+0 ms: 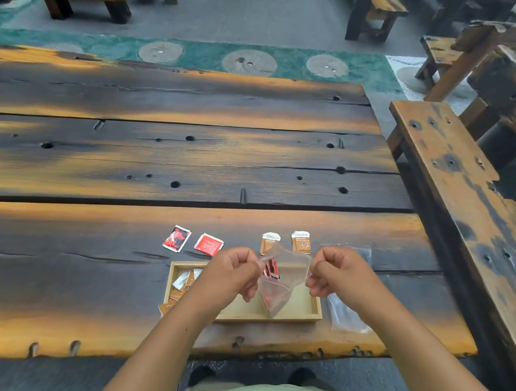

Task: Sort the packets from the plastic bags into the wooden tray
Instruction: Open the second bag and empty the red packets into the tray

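Note:
Both hands hold a clear plastic bag (286, 280) above the wooden tray (297, 313). My left hand (231, 273) pinches its left top edge and my right hand (338, 271) pinches its right top edge. A red packet (270, 268) shows inside the bag. Several brown and white packets (183, 282) lie in the tray's left end. Beyond the tray on the table lie two red packets (177, 238) (208, 244) and two brown packets (269, 242) (301, 241).
More clear plastic bags (345, 315) lie on the table right of the tray, partly under my right hand. A wooden bench (461, 199) runs along the table's right side. The table's near edge (266, 347) is just below the tray.

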`<action>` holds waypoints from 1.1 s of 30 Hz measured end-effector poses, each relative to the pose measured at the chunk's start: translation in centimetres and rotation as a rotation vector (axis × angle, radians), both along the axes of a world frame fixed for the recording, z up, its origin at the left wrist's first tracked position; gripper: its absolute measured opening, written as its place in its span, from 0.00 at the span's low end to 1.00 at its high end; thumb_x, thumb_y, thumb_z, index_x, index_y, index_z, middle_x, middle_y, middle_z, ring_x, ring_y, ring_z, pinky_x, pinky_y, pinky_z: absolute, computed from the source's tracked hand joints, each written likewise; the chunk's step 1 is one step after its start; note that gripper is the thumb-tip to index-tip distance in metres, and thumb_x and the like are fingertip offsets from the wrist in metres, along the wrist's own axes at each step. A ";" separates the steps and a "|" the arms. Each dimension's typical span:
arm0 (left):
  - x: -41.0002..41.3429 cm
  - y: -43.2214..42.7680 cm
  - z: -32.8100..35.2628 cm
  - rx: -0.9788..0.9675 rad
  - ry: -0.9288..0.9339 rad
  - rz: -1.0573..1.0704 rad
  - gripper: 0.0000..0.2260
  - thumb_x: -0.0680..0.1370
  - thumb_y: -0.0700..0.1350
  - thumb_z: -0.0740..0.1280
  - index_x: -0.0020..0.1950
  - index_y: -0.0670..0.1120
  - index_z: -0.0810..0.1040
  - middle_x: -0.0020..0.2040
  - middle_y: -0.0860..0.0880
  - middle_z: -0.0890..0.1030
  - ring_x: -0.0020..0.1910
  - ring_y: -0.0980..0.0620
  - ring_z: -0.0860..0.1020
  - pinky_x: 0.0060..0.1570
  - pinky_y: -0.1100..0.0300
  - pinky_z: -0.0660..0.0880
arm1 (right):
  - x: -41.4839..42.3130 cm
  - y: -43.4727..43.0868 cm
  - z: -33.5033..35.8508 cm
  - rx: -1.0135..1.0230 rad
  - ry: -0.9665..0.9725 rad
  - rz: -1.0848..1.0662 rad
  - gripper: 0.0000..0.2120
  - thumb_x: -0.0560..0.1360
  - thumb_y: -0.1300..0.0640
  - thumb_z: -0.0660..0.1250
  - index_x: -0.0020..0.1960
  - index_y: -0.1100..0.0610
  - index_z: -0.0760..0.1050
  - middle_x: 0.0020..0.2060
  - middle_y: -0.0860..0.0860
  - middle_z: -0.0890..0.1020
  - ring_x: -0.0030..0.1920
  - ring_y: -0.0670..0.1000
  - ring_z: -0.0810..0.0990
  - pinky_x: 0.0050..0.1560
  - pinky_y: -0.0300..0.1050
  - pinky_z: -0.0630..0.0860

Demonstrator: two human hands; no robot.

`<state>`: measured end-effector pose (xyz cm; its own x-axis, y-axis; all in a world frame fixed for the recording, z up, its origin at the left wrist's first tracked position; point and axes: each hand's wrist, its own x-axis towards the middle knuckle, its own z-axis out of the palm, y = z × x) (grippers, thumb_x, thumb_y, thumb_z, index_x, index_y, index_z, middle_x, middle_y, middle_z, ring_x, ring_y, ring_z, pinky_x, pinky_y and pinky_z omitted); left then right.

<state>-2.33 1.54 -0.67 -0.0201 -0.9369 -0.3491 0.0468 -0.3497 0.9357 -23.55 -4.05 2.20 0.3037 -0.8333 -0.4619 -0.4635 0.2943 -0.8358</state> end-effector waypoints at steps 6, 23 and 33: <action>2.3 -0.3 0.2 -0.012 -0.052 0.025 0.08 0.72 0.44 0.65 0.36 0.40 0.72 0.24 0.50 0.70 0.26 0.49 0.70 0.30 0.63 0.69 | -0.9 -0.9 1.0 -0.042 0.058 0.030 0.12 0.78 0.68 0.59 0.37 0.61 0.75 0.30 0.53 0.83 0.31 0.49 0.81 0.37 0.43 0.79; -1.9 -1.5 -0.2 -0.147 -0.076 -0.120 0.36 0.65 0.63 0.75 0.70 0.62 0.65 0.66 0.57 0.73 0.66 0.60 0.73 0.63 0.54 0.75 | 0.1 -0.9 8.3 -0.041 -0.199 -0.206 0.14 0.76 0.70 0.57 0.35 0.62 0.73 0.29 0.58 0.81 0.28 0.53 0.79 0.34 0.45 0.77; -2.7 -5.0 7.9 -0.454 0.054 -0.170 0.43 0.63 0.54 0.81 0.73 0.62 0.63 0.64 0.53 0.80 0.65 0.52 0.77 0.67 0.49 0.73 | -0.5 -0.1 13.9 0.018 -0.580 -0.154 0.12 0.74 0.65 0.60 0.33 0.59 0.72 0.29 0.58 0.77 0.27 0.53 0.76 0.29 0.42 0.77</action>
<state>-5.03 -3.41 7.25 -0.1928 -0.9761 0.1001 0.0769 0.0867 0.9933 -24.09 -4.17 16.12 0.3871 -0.8812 -0.2714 0.1157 0.3385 -0.9338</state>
